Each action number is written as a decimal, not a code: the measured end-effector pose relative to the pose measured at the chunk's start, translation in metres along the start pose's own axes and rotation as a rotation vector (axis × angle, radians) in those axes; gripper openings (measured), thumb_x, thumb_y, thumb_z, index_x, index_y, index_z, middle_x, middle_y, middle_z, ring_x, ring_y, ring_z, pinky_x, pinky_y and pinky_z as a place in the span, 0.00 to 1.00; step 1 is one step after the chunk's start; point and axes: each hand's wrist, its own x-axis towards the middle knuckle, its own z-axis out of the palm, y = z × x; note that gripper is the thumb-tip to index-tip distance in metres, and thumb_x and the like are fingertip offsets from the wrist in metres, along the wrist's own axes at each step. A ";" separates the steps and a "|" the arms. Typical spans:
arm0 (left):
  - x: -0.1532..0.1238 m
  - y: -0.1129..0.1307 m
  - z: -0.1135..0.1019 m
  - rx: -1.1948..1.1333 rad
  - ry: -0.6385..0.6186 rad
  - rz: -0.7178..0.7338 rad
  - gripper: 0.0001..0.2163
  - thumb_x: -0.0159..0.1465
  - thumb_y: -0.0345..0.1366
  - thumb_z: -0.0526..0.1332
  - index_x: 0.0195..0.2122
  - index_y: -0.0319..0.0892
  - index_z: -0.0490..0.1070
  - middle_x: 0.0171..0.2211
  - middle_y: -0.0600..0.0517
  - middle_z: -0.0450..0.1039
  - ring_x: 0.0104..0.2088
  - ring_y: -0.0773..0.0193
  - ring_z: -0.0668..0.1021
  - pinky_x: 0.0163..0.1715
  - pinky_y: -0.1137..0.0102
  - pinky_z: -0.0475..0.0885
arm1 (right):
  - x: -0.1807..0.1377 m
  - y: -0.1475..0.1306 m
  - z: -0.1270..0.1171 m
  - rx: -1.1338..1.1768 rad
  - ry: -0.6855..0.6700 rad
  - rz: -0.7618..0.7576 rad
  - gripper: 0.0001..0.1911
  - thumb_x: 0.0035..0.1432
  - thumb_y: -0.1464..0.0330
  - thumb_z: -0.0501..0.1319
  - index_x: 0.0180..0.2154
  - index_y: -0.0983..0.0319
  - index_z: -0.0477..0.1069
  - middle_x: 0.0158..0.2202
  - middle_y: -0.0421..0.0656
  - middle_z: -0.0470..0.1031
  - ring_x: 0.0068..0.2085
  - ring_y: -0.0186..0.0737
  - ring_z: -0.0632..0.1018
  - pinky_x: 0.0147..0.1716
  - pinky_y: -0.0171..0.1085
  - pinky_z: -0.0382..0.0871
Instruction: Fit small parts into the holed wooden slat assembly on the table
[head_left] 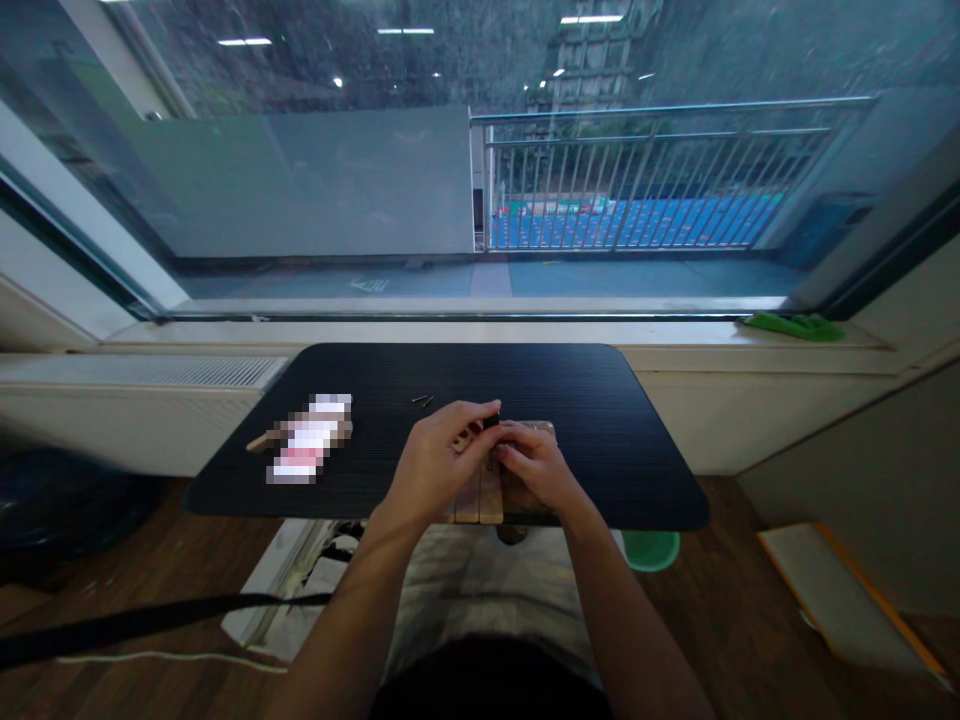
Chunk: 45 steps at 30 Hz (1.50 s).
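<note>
My left hand [439,455] is closed in a pinch, with a small black piece [491,421] between its thumb and fingertips. Close beside it, the fingers of my right hand [538,462] are bent together over the work; what they grip, if anything, is hidden. Beneath both hands lie light wooden strips [490,503] at the front edge of the dark table. Against their right side is a brown block or board [521,500], mostly covered by my right hand. Some holes show in a wooden part under my left hand.
A few thin metal pins or nails [422,401] lie on the black table [600,440]. At left is a pixelated item [311,440] with a wooden stick [262,441] beside it. A green basin [651,550] stands below, and a green cloth-like thing [795,326] rests on the sill.
</note>
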 end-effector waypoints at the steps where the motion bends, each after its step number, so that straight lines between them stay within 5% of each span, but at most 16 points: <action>1: 0.000 0.000 0.000 0.004 0.001 -0.001 0.09 0.65 0.35 0.66 0.45 0.41 0.79 0.38 0.48 0.83 0.33 0.63 0.82 0.38 0.68 0.79 | 0.000 0.000 0.000 -0.002 -0.007 0.000 0.11 0.56 0.67 0.64 0.40 0.57 0.82 0.43 0.42 0.83 0.43 0.42 0.81 0.45 0.40 0.75; 45: -0.002 -0.002 0.000 0.116 0.050 0.094 0.09 0.64 0.31 0.65 0.45 0.42 0.79 0.39 0.48 0.84 0.39 0.59 0.83 0.42 0.64 0.76 | 0.000 0.002 -0.001 -0.003 -0.003 -0.023 0.08 0.58 0.64 0.66 0.39 0.57 0.82 0.41 0.43 0.83 0.42 0.42 0.81 0.43 0.39 0.75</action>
